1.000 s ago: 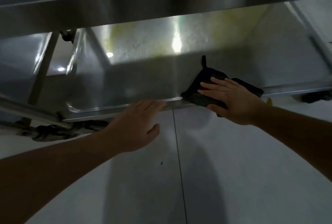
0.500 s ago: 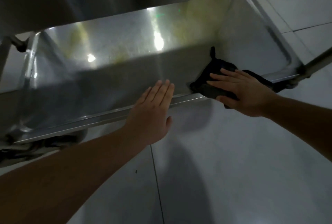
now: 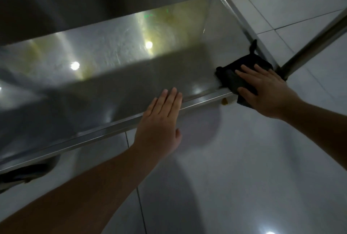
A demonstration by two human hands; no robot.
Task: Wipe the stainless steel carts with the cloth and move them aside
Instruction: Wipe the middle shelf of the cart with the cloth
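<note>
Pressing the dark crumpled cloth [image 3: 242, 73] flat-fingered into the lower stainless steel cart shelf [image 3: 131, 83] corner, the right hand [image 3: 262, 91] wipes while the left hand [image 3: 161, 121], fingers straight, apparently steadies its rim.

Lower shelf [image 3: 116, 83]: you are seeing open steel left of the cloth [image 3: 234, 76]. Upper shelf [image 3: 112, 4] is overhanging, capping headroom. Corner post [image 3: 315, 40] and raised rim [image 3: 202, 100] are hemming the right hand [image 3: 266, 91].

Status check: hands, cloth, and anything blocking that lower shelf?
Left hand flat on shelf front rim. Right hand pressing black cloth at shelf's right corner, beside cart leg. Nothing blocking.
</note>
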